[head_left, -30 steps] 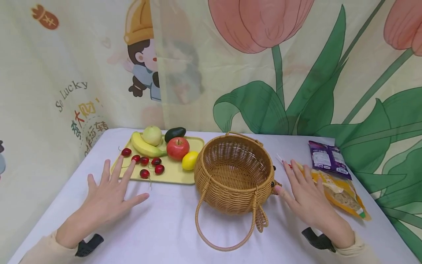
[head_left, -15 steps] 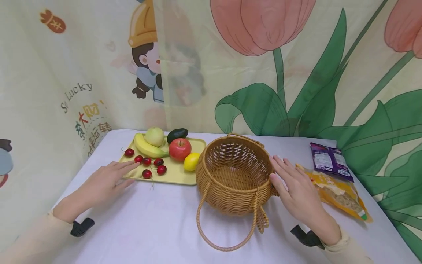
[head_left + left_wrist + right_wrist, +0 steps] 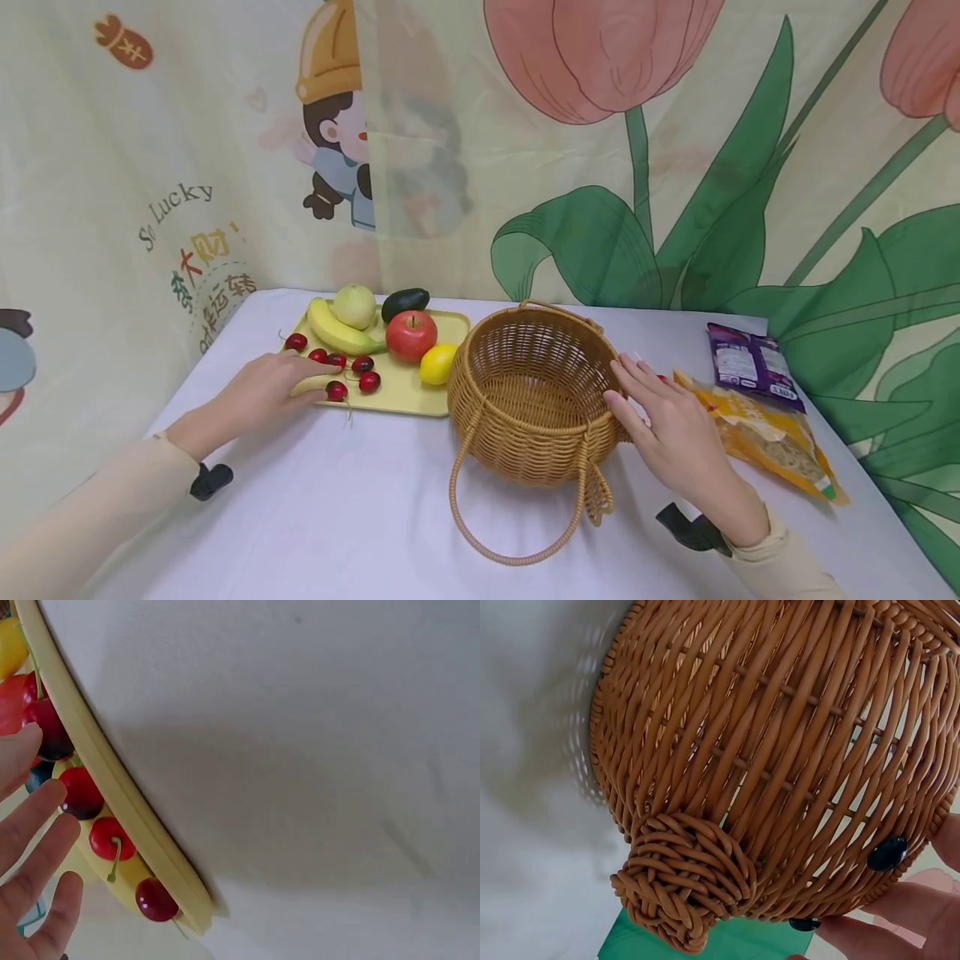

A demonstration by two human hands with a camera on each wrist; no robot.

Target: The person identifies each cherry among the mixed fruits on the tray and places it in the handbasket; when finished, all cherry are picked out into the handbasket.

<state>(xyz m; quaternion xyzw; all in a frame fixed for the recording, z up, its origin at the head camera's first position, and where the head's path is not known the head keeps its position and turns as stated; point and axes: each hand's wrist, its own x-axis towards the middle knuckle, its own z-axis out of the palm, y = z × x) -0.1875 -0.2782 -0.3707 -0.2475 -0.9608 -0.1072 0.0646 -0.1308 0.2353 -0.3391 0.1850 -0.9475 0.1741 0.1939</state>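
Observation:
My left hand point(image 3: 262, 392) reaches over the left front of the yellow tray point(image 3: 405, 404), fingers spread. Its fingertips are right at the cherries, close to the front cherry point(image 3: 337, 390). In the left wrist view, the thumb overlaps a dark red cherry point(image 3: 51, 727), and another cherry point(image 3: 81, 793) lies by a fingertip. On the right, my right hand point(image 3: 678, 429) rests its nearly straight fingers at the rim of the wicker basket point(image 3: 517, 454). The right wrist view shows the basket's woven snout point(image 3: 682, 877) and black eye point(image 3: 887, 853) beside those fingers.
A banana point(image 3: 337, 332), pale round fruit point(image 3: 355, 306), avocado point(image 3: 406, 305), apple point(image 3: 411, 336) and lemon point(image 3: 437, 364) lie on the tray. The basket's handle point(image 3: 517, 560) hangs forward onto the white table. An orange bag point(image 3: 772, 442) and a purple packet point(image 3: 753, 364) lie at right.
My left hand has lowered and moved right, its fingers now among the cherries. My right hand has shifted left from beside the basket to its rim. Basket and fruit stay put.

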